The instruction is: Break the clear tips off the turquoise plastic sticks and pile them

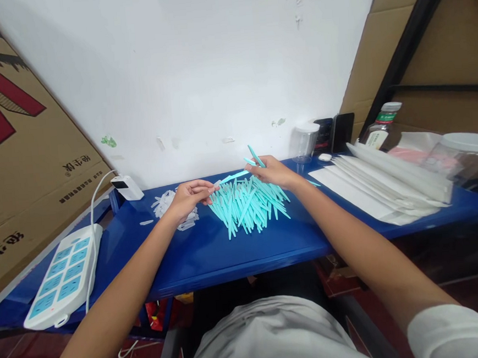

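A heap of thin teal plastic sticks lies in the middle of a blue table. My right hand rests at the heap's far right edge, fingers closed on a few teal sticks that poke up and to the left. My left hand is at the heap's left edge, fingertips pinched together on the small pale end of one of those sticks. Just left of it lies a small pile of clear plastic caps.
A white power strip and a white charger sit at the left. A stack of white sleeves lies at the right. Clear jars, a bottle and cardboard boxes stand behind.
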### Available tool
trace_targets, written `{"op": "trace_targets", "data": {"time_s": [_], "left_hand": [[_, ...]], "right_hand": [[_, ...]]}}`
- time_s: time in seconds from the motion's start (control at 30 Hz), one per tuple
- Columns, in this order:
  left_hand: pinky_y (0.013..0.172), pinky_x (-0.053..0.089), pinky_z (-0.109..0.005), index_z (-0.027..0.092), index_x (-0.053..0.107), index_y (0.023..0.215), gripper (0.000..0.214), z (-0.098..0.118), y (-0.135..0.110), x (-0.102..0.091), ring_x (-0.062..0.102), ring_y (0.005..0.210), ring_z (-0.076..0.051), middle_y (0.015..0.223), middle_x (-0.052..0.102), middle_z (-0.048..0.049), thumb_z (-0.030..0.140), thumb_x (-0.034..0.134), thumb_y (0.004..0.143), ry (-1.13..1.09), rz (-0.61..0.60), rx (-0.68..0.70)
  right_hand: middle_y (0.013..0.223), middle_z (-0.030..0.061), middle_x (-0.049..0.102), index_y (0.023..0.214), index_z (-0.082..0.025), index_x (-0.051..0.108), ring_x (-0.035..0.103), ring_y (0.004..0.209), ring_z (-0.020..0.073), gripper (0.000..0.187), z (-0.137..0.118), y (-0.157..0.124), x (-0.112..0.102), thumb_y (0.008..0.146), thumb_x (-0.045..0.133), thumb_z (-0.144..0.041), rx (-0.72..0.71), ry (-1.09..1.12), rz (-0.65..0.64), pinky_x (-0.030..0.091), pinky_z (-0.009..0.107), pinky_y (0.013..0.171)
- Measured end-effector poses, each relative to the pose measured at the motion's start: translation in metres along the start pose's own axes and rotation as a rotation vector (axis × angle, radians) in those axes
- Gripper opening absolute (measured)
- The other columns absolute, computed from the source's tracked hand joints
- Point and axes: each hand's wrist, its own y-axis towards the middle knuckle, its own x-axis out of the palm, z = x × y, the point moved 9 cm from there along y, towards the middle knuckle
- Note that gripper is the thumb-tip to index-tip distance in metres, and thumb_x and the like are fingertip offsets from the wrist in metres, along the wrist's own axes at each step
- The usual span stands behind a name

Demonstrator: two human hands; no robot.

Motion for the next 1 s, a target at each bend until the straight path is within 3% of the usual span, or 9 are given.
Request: {"op": "trace_targets", "data": {"time_s": [0.6,0.73,1.0], "left_hand": [[0.063,0.057,-0.031,0.014,0.074,0.098,0.043,-0.007,0.001,-0.001,0.069,0.065,-0.015,0.113,0.080,-0.0178,0.044,0.091,0.073,0.003,-0.030,-0.032],[0.063,0.057,-0.031,0.014,0.074,0.098,0.044,-0.008,0.002,-0.001,0.072,0.069,-0.018,0.107,0.081,-0.0172,0.045,0.091,0.072,0.004,-0.027,-0.027],[0.063,0.056,-0.029,0.014,0.074,0.100,0.040,-0.011,0.003,-0.002,0.069,0.065,-0.014,0.113,0.080,-0.0167,0.043,0.089,0.077,0.012,-0.041,-0.019]], "right_hand": [[0.062,-0.0040,0.041,0.080,-0.021,0.051,0.035,0.054,0.0104,0.039,0.005,0.004,-0.009,0.093,0.069,-0.053,-0.008,-0.046,0.044,0.025,0.028,0.050],[0.063,-0.0042,0.040,0.079,-0.021,0.050,0.033,0.054,0.0100,0.040,0.003,0.003,-0.010,0.092,0.071,-0.052,-0.007,-0.038,0.049,0.024,0.028,0.050],[0.063,-0.0051,0.038,0.082,-0.021,0.052,0.032,0.054,0.0100,0.046,0.002,0.002,-0.007,0.087,0.074,-0.062,-0.015,-0.016,0.038,0.024,0.028,0.049]]}}
